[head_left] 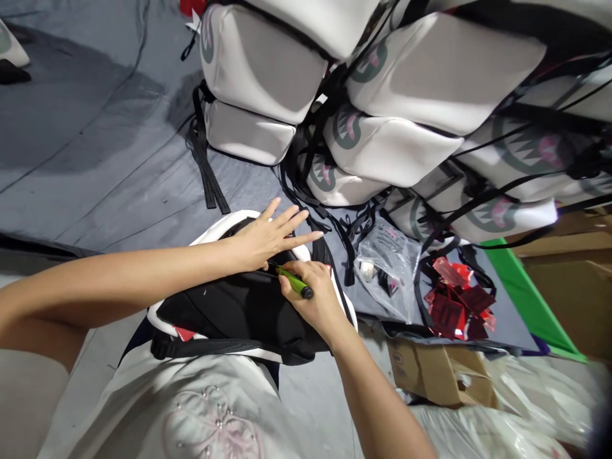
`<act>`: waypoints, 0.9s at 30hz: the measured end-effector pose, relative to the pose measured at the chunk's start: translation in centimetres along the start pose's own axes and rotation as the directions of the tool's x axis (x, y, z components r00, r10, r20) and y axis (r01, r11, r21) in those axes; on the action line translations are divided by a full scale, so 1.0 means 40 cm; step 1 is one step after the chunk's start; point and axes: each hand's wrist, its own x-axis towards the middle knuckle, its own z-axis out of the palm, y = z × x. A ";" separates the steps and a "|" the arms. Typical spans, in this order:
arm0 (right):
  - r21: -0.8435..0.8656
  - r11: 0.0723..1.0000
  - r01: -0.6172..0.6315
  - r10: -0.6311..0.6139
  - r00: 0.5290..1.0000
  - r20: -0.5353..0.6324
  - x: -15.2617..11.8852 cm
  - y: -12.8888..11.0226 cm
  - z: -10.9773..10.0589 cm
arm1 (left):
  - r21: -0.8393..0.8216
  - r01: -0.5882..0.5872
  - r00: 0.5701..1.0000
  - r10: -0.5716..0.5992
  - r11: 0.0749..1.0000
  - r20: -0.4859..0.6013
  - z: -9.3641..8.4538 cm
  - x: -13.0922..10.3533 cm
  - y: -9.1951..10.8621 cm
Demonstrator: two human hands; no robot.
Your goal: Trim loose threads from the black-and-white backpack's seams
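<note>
A black backpack with white edging [239, 312] lies against my front, partly on the table edge, its black side facing up. My left hand [270, 239] stretches across its upper part with the fingers spread, and its lower edge meets the black fabric. Close beside it, my right hand [313, 290] is closed around a green pen-like tool with a black end [295, 283]. The tool's front end points left toward the fabric under my left hand; its tip is too hidden to make out. A small red piece [184, 333] shows at the bag's lower left edge.
White backpacks with shark-mouth prints [392, 150] are piled at the back and right, black straps [208, 166] trailing. A clear plastic bag [389, 268] and red tags [459, 299] lie on the grey-covered table [109, 127]. A cardboard box [430, 373] stands below.
</note>
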 end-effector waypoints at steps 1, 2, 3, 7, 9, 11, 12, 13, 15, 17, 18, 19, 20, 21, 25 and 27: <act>0.001 1.000 -0.010 0.010 1.000 -0.002 -0.001 0.002 0.002 | 0.001 -0.010 1.000 0.010 1.000 0.008 0.002 0.005 0.000; 0.004 1.000 -0.027 0.027 1.000 -0.002 -0.001 0.004 0.002 | 0.000 -0.004 1.000 0.004 1.000 0.015 0.004 0.009 0.000; 0.013 0.999 -0.048 0.048 0.999 -0.003 -0.001 0.006 0.002 | -0.005 0.010 1.000 -0.010 1.000 0.016 0.006 0.011 0.000; 0.097 0.990 -0.098 0.099 0.995 -0.004 -0.005 0.017 -0.007 | -0.037 0.052 0.999 -0.052 0.998 -0.001 0.005 0.007 0.006; 0.138 0.986 -0.098 0.094 0.995 0.035 -0.006 0.024 -0.015 | -0.047 0.079 0.997 -0.079 0.996 -0.002 0.003 0.005 0.010; 0.164 0.982 -0.097 0.084 0.993 0.083 -0.007 0.030 -0.024 | -0.050 0.108 0.994 -0.108 0.993 0.010 0.001 0.004 0.014; 0.175 0.980 -0.095 0.079 0.992 0.098 -0.006 0.031 -0.027 | -0.051 0.116 0.993 -0.116 0.992 0.017 0.001 0.005 0.015; 0.181 0.979 -0.091 0.073 0.992 0.105 -0.004 0.031 -0.030 | -0.051 0.120 0.993 -0.119 0.991 0.023 0.000 0.006 0.017; 0.174 0.982 -0.079 0.062 0.993 0.102 0.002 0.027 -0.034 | -0.054 0.116 0.993 -0.115 0.992 0.029 -0.001 0.009 0.018; 0.144 0.987 -0.068 0.054 0.994 0.099 0.011 0.019 -0.034 | -0.058 0.111 0.993 -0.110 0.992 0.031 -0.003 0.011 0.018; 0.132 0.989 -0.060 0.047 0.994 0.100 0.016 0.015 -0.033 | -0.060 0.114 0.993 -0.112 0.992 0.033 -0.003 0.012 0.017; 0.127 0.991 -0.051 0.038 0.994 0.102 0.021 0.011 -0.031 | -0.063 0.118 0.993 -0.116 0.991 0.036 -0.004 0.013 0.017; 0.130 0.991 -0.041 0.027 0.994 0.105 0.025 0.007 -0.030 | -0.067 0.124 0.992 -0.121 0.990 0.041 -0.004 0.014 0.017; 0.137 0.990 -0.032 0.016 0.994 0.111 0.029 0.004 -0.030 | -0.074 0.129 0.991 -0.126 0.989 0.049 -0.005 0.014 0.017; 0.133 0.991 -0.028 0.012 0.992 0.125 0.040 -0.001 -0.032 | -0.101 0.139 0.989 -0.132 0.985 0.071 -0.006 0.016 0.016; 0.112 0.994 -0.020 0.004 0.990 0.139 0.045 -0.003 -0.036 | -0.107 0.137 0.989 -0.130 0.985 0.068 -0.006 0.016 0.015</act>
